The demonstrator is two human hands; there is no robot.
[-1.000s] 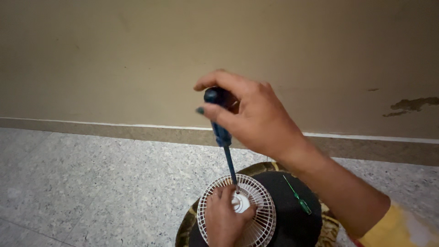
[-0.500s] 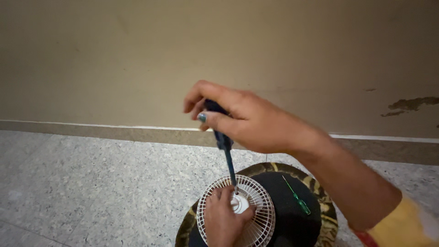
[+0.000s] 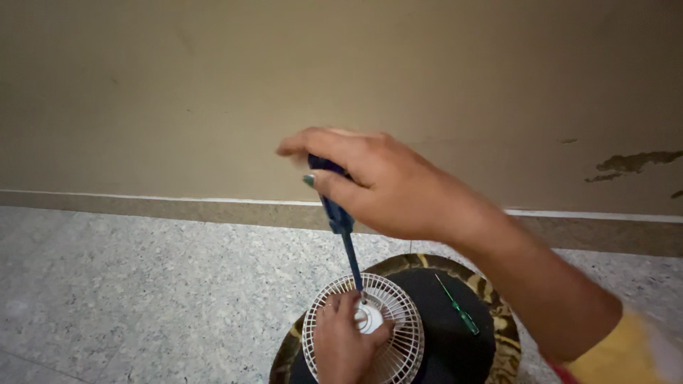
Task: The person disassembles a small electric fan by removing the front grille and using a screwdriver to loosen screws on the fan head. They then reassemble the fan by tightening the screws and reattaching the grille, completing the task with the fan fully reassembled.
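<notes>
head | right hand (image 3: pixel 388 185) gripping screwdriver (image 3: pixel 341 227) upright | left hand (image 3: pixel 345 341) flat on fan grille (image 3: pixel 402 334) below

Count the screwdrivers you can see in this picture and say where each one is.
2. A blue-handled screwdriver stands upright in the right hand, tip at the white fan grille's hub. A thin green screwdriver lies on the black round mat. Others may be hidden.

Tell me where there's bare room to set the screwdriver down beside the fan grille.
The speckled floor left of the round mat, up to the wall skirting, lies bare. A smaller bare strip sits right of the mat. The mat is crowded: white fan grille, left hand, right hand on the blue screwdriver, plus a green screwdriver.
</notes>
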